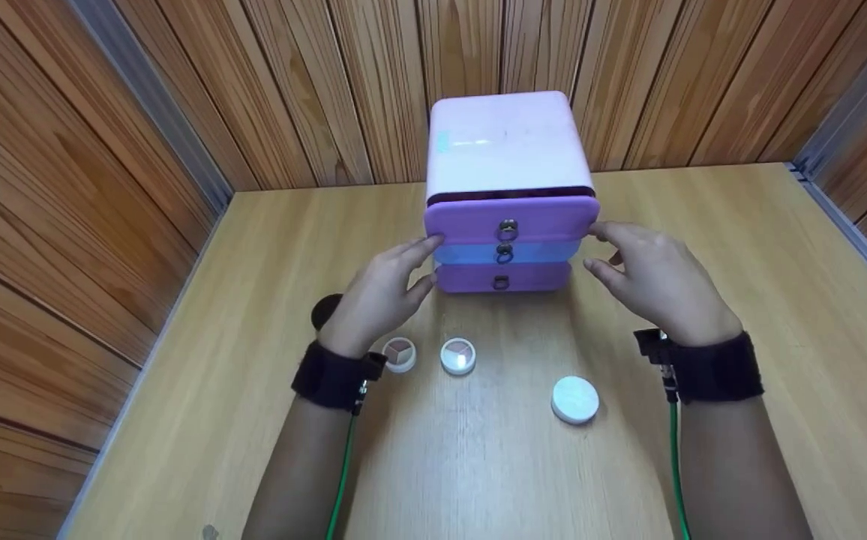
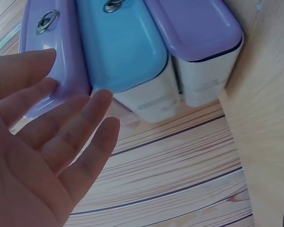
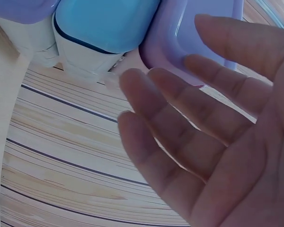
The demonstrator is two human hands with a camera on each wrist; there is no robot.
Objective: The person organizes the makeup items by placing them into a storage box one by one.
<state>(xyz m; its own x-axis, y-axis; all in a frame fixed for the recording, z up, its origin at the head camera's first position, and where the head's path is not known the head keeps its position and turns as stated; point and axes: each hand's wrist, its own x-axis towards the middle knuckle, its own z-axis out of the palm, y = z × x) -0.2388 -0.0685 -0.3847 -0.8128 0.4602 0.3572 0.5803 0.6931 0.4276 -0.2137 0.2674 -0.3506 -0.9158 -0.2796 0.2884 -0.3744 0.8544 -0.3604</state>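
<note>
A small chest (image 1: 508, 146) with a pink top stands against the back wall. Its purple top drawer (image 1: 463, 223) sits slightly forward, leaving a dark gap under the pink top. Below are a blue drawer (image 1: 538, 252) and a purple bottom drawer (image 1: 471, 279), each with a metal ring pull. At the top drawer's left end is my left hand (image 1: 377, 300), fingers loosely extended and fingertips right at its edge. My right hand (image 1: 655, 281) mirrors it at the right end, index fingertip by the drawer's corner. Both wrist views show spread, relaxed fingers and bare palms.
Two round white makeup compacts (image 1: 400, 355) (image 1: 458, 356) with divided brownish pans lie on the table near my left wrist. A round white container (image 1: 575, 399) lies further right. Partly behind my left hand is a dark round object (image 1: 325, 310). Wood-plank walls (image 1: 463, 52) enclose the table.
</note>
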